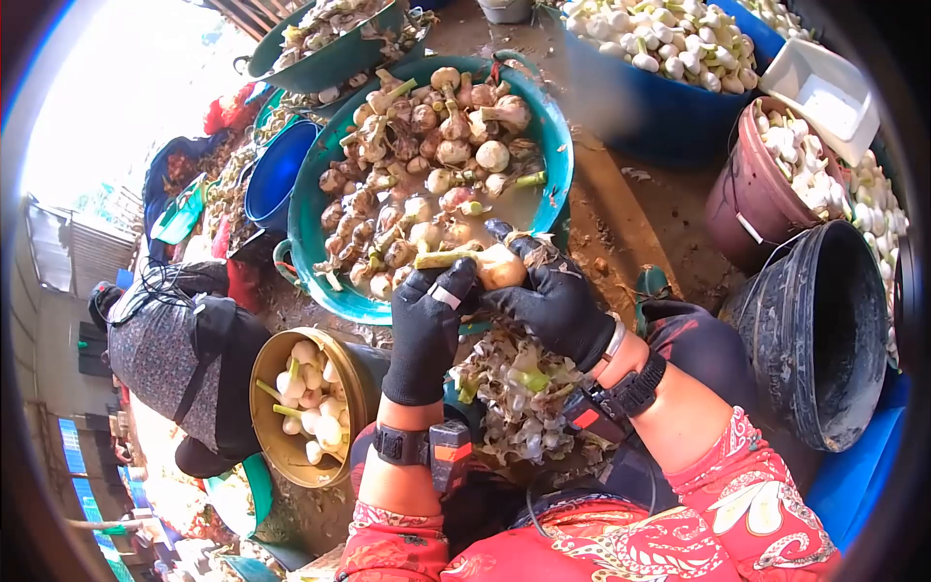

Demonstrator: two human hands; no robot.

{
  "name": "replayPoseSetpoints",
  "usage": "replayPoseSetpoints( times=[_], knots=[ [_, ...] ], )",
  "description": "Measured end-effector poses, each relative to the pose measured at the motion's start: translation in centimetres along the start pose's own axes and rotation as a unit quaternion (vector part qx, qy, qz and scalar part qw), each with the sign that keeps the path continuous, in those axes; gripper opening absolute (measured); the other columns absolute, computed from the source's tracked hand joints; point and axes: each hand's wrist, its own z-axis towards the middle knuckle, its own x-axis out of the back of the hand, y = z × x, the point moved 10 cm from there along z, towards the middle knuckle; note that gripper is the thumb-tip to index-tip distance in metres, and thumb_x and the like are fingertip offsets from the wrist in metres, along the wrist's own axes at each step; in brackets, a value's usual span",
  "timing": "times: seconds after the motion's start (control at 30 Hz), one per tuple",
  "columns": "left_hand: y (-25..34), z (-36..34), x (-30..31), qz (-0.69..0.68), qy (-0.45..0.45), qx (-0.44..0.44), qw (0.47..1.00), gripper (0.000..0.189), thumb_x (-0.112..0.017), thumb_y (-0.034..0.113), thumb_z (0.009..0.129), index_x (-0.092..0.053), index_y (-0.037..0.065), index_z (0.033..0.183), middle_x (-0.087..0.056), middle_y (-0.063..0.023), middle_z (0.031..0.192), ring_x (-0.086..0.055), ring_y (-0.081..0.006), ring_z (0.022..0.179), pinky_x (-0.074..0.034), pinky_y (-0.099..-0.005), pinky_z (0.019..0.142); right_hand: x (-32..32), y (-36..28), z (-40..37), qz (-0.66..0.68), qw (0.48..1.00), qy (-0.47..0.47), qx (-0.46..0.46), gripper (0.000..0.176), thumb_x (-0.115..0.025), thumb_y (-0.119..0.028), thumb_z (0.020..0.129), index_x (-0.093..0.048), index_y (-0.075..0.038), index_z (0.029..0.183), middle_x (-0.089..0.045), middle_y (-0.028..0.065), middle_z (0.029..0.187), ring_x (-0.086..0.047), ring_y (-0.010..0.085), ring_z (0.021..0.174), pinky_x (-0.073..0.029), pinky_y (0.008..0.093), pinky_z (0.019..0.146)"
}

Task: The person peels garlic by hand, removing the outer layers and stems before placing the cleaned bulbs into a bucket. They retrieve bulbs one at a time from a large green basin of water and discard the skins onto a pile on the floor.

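Black gloves cover both my hands, which meet over the near rim of a wide green tub (557,145). Between them is a pale garlic bulb (501,268) with a thick green stem pointing left. My left hand (432,325) is closed at the stem side, thumb and fingers pinching near the neck. My right hand (558,301) curls around the bulb's right side. Unpeeled, brownish garlic bulbs (407,136) fill much of the tub, with murky water among them. Below my hands lies a heap of papery peelings (524,398).
A yellowish bucket (264,417) of peeled white bulbs stands left. At right are a black bucket (756,320), a pink bucket (727,209) of bulbs and a white basin (829,102). A blue tub (630,107) heaped with bulbs stands behind. Another person (184,359) bends at left.
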Motion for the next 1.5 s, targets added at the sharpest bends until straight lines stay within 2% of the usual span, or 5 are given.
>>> replayPoseSetpoints(
  times=[0.23, 0.77, 1.07, 1.23, 1.5],
  knots=[
    [0.4, -0.2, -0.1, 0.122, -0.046, -0.037, 0.991, 0.016, -0.060, 0.008, 0.084, -0.063, -0.001, 0.098, -0.065, -0.0057, 0.083, -0.062, -0.0133, 0.071, -0.052, -0.0280, 0.067, -1.6, 2.4, -0.8, 0.363, 0.892, -0.060, -0.264, 0.052, -0.063, -0.003, 0.084, -0.042, 0.002, 0.131, -0.056, 0.0081, 0.116, -0.054, 0.0112, 0.102, -0.046, 0.0250, 0.088],
    [-0.3, -0.3, -1.6, -0.104, -0.042, 0.052, 0.992, 0.024, -0.064, 0.005, 0.079, -0.061, -0.004, 0.101, -0.066, -0.0089, 0.087, -0.064, -0.0176, 0.073, -0.052, -0.0278, 0.066, 0.5, -0.8, -0.5, -0.083, 0.993, 0.004, 0.084, 0.060, -0.069, -0.022, 0.075, -0.049, 0.001, 0.127, -0.056, 0.0246, 0.112, -0.053, 0.0393, 0.105, -0.041, 0.0423, 0.093],
    [0.2, -0.6, -1.2, -0.049, -0.101, 0.009, 0.994, 0.023, -0.059, 0.007, 0.080, -0.062, -0.003, 0.101, -0.065, -0.0092, 0.082, -0.064, -0.0175, 0.068, -0.053, -0.0291, 0.064, -1.8, 3.8, -1.3, 0.397, 0.874, -0.089, -0.266, 0.042, -0.063, -0.021, 0.085, -0.052, -0.002, 0.120, -0.060, 0.0028, 0.097, -0.058, 0.0088, 0.084, -0.049, 0.0217, 0.071],
    [5.2, -1.7, -2.8, 0.309, -0.051, -0.248, 0.917, 0.024, -0.057, 0.012, 0.088, -0.061, -0.004, 0.105, -0.065, -0.0075, 0.089, -0.061, -0.0122, 0.077, -0.050, -0.0258, 0.069, -1.1, 4.7, -0.7, 0.356, 0.896, -0.061, -0.257, 0.041, -0.063, -0.022, 0.086, -0.051, -0.004, 0.121, -0.061, 0.0020, 0.098, -0.058, 0.0087, 0.084, -0.048, 0.0220, 0.071],
    [0.7, 0.5, -0.9, 0.044, -0.060, -0.063, 0.995, 0.022, -0.061, 0.002, 0.083, -0.061, -0.001, 0.105, -0.064, -0.0019, 0.090, -0.058, -0.0077, 0.080, -0.047, -0.0236, 0.072, 0.0, 3.0, -0.9, 0.241, 0.956, -0.015, -0.164, 0.039, -0.054, -0.019, 0.092, -0.047, -0.001, 0.126, -0.056, 0.0034, 0.107, -0.054, 0.0082, 0.093, -0.045, 0.0233, 0.082]
  ],
)
